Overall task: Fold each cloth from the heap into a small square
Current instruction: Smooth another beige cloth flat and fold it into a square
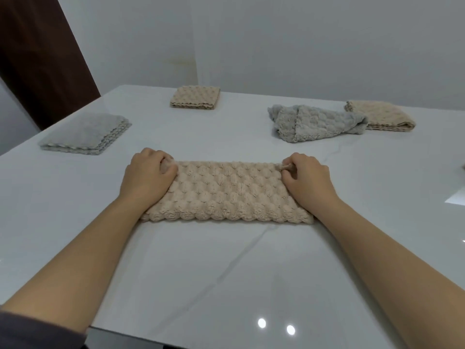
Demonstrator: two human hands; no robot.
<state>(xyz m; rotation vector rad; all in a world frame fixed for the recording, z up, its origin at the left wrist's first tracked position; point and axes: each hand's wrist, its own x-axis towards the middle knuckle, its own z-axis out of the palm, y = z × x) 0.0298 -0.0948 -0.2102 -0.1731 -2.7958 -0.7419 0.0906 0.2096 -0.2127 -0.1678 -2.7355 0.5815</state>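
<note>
A beige bubble-textured cloth (pixel 227 192) lies on the white table (pixel 226 273) in front of me, folded into a long strip running left to right. My left hand (pixel 148 175) pinches its far left corner. My right hand (pixel 305 176) pinches its far right corner. Both hands rest on the cloth's ends, with the fold's near edge toward me. A crumpled grey cloth (pixel 314 122) lies unfolded at the back right.
A folded grey cloth (pixel 85 133) sits at the left. One folded beige square (pixel 195 97) lies at the back centre, another folded beige cloth (pixel 382 115) at the far right, touching the crumpled grey one. A dark door (pixel 37 59) stands behind the table's left corner.
</note>
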